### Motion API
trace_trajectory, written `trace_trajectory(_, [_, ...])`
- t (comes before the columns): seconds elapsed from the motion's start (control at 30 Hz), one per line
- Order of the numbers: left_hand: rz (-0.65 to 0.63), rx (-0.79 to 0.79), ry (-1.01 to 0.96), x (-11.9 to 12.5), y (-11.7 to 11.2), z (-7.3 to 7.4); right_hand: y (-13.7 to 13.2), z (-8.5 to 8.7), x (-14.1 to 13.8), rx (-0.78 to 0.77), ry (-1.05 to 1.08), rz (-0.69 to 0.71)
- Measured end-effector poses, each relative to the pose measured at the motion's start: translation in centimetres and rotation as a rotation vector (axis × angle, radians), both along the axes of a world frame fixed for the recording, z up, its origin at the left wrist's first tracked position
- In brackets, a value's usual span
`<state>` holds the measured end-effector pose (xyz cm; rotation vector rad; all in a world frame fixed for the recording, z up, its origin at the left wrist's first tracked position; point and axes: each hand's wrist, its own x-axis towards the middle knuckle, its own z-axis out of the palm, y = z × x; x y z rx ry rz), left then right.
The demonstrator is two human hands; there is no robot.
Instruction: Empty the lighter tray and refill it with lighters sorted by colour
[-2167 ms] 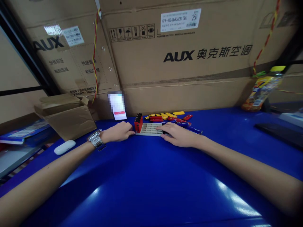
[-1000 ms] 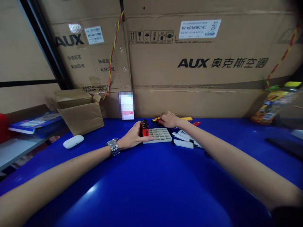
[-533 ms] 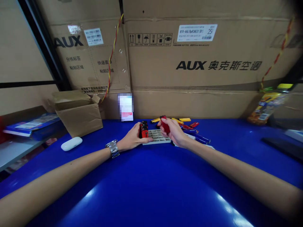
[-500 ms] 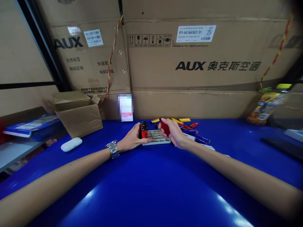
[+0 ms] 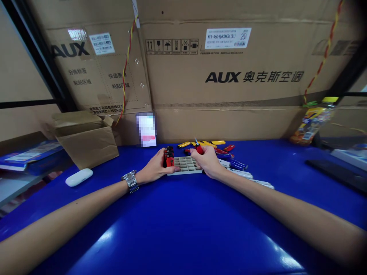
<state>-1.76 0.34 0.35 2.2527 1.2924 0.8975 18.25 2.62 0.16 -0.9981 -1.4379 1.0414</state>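
Observation:
A red lighter (image 5: 200, 148) is gripped in my right hand (image 5: 210, 160), upright, with a small bluish flame at its top. My right hand is over the right end of a pale gridded tray (image 5: 185, 173). At the tray's left end my left hand (image 5: 155, 166) holds on, thumb along the front and fingers behind. Several red lighters with black tops (image 5: 169, 157) stand upright in that end, next to my left fingers. Many of the tray's other compartments show bare.
Behind the tray lie yellow lighters (image 5: 218, 143). Blue lighters (image 5: 237, 165) and white sticks (image 5: 241, 174) lie to the right. A lit phone (image 5: 146, 130), an opened carton (image 5: 88, 141), a white case (image 5: 79, 177) and a drink bottle (image 5: 312, 122) stand around the blue table (image 5: 177, 229).
A flame now shows at the lighter in my right hand, and its top is tilted up. The whole view has shifted slightly; my left hand still holds the tray.

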Motion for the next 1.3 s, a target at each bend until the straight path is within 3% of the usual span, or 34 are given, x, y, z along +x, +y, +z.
trace_trajectory(0.23, [0.005,0.021,0.016,0.1,-0.1,0.1,-0.2,0.4,0.2,-0.081,0.067,0.112])
trace_trajectory(0.4, [-0.003,0.013,-0.004,0.0,0.1,-0.1,0.2,0.0,0.3,-0.012,-0.007,0.035])
trace_trajectory(0.7, [-0.005,0.024,0.0,-0.1,0.3,-0.4,0.1,-0.1,0.4,0.004,-0.038,0.083])
trace_trajectory(0.83, [-0.017,0.029,-0.013,-0.1,0.3,-0.4,-0.1,-0.2,0.5,0.084,-0.049,0.092])
trace_trajectory(0.9, [-0.014,0.025,-0.012,-0.1,0.3,-0.4,-0.2,-0.1,0.5,0.086,-0.014,0.136])
trace_trajectory(1.1, [-0.009,0.035,-0.015,-0.2,0.4,-0.6,0.0,0.8,0.3,-0.135,0.303,0.306])
trace_trajectory(1.2, [-0.026,0.036,-0.033,-0.3,0.5,-0.8,0.6,0.8,0.3,-0.106,0.303,0.284])
trace_trajectory(1.3, [-0.02,0.041,-0.008,-0.4,0.4,-0.7,1.2,1.0,0.1,-0.002,0.169,0.28])
